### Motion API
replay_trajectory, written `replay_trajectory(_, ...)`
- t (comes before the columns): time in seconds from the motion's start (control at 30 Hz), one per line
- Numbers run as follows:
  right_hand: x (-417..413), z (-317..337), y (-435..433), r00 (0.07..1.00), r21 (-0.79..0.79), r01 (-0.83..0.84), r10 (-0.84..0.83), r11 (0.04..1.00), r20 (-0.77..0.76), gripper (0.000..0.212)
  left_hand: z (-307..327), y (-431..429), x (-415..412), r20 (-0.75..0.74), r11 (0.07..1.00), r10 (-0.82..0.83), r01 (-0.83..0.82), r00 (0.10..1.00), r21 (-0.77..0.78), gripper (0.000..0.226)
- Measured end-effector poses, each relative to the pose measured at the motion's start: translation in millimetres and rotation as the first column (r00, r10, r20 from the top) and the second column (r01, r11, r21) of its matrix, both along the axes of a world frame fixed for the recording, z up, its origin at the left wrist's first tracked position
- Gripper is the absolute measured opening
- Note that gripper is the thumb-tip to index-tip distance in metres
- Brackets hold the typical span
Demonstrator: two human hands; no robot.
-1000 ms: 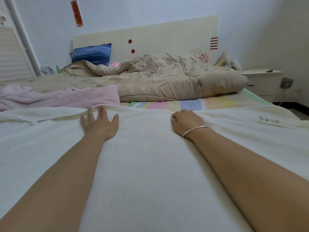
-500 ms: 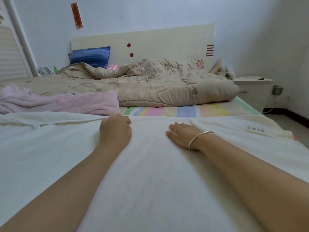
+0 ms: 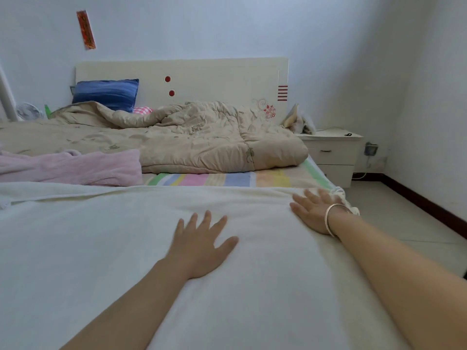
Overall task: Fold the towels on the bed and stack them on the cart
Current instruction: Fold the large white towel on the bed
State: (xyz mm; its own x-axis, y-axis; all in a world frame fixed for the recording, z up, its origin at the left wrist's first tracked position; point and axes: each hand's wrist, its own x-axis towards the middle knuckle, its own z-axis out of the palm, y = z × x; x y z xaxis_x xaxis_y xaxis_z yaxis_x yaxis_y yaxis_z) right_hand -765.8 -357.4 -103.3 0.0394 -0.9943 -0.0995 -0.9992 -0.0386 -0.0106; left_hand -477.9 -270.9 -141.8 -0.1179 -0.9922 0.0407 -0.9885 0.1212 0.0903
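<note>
Bed with striped pastel sheet [image 3: 227, 179]: one, runs away from the viewer to the headboard.

Large white terry towel [image 3: 101, 248]: one. Lies flat across the near part of the bed, directly under both forearms. Long axis left to right across the view; far edge runs just beyond the fingertips. Right end drops at the bed's side; left end runs out of view.

Crumpled beige quilt [image 3: 202, 142]: one, farther up the bed, apart from the white towel.

Rumpled pink fleecy towel [image 3: 75, 169]: one, unfolded, just beyond the white towel's far edge on the left. Towels in view: two. Cart: not in view.

Left hand [image 3: 201, 246]: palm down, fingers spread, pressing flat on the white towel near its middle. Holds nothing.

Right hand [image 3: 309, 212]: flat, fingers straight, resting at the towel's far right corner by the bed's edge. Pinches nothing. Thin silver bangle [image 3: 328, 218] on this wrist: one.

Judgement: smoothing before a fold. The right hand is nearer a corner to lift; the left end is well away from the left hand.
</note>
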Motion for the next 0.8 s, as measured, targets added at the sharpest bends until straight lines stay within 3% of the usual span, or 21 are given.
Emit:
replay_trajectory(0.13, -10, -11, -34, 0.974, -0.026, 0.135, -0.128, 0.99, 0.189, 0.069, -4, -6, 4, -0.035, 0.999, 0.001, -0.002, 0.999, -0.035, 0.122)
replay_trajectory(0.23, -6, -7, -38, 0.916, -0.12, 0.212, -0.154, 0.97, 0.37, 0.057, -7, -6, 5, -0.05, 0.999, -0.004, 0.002, 0.999, -0.047, 0.121)
replay_trajectory(0.3, -17, 0, -37, 0.933, -0.281, 0.316, -0.244, 0.906, 0.264, 0.039, -7, -6, 4, -0.051, 0.999, -0.005, 0.003, 0.999, -0.055, 0.121)
replay_trajectory(0.4, -39, 4, -36, 0.909, -0.29, 0.416, -0.405, 0.862, 0.1, 0.03, -6, -5, 4, -0.048, 0.998, -0.008, 0.006, 0.999, -0.055, 0.11)
replay_trajectory(0.47, -41, 8, -36, 0.891, -0.289, 0.454, -0.435, 0.843, 0.133, 0.026, -6, -5, 4, -0.049, 0.999, -0.007, 0.004, 0.999, -0.048, 0.109)
replay_trajectory(0.53, -39, 10, -41, 0.859, -0.31, 0.506, -0.435, 0.805, 0.271, 0.02, -5, -4, 4, -0.045, 0.999, -0.006, 0.004, 0.999, -0.049, 0.111)
replay_trajectory(0.6, -45, 7, -56, 0.741, -0.288, 0.639, -0.472, 0.713, 0.477, 0.011, -6, -4, 5, -0.049, 0.999, -0.001, -0.001, 0.999, -0.046, 0.108)
replay_trajectory(0.7, -57, -3, -61, 0.398, -0.07, 0.827, -0.491, 0.558, 0.775, 0.022, -7, -4, 5, -0.052, 0.999, -0.005, 0.002, 0.999, -0.053, 0.119)
replay_trajectory(0.73, -55, -6, -58, 0.341, -0.033, 0.834, -0.466, 0.551, 0.817, 0.028, -7, -5, 5, -0.051, 0.999, -0.005, 0.002, 0.999, -0.053, 0.119)
replay_trajectory(0.8, -46, -9, -51, 0.385, -0.086, 0.795, -0.391, 0.601, 0.836, 0.031, -8, -5, 6, -0.05, 0.999, -0.004, 0.002, 0.999, -0.052, 0.114)
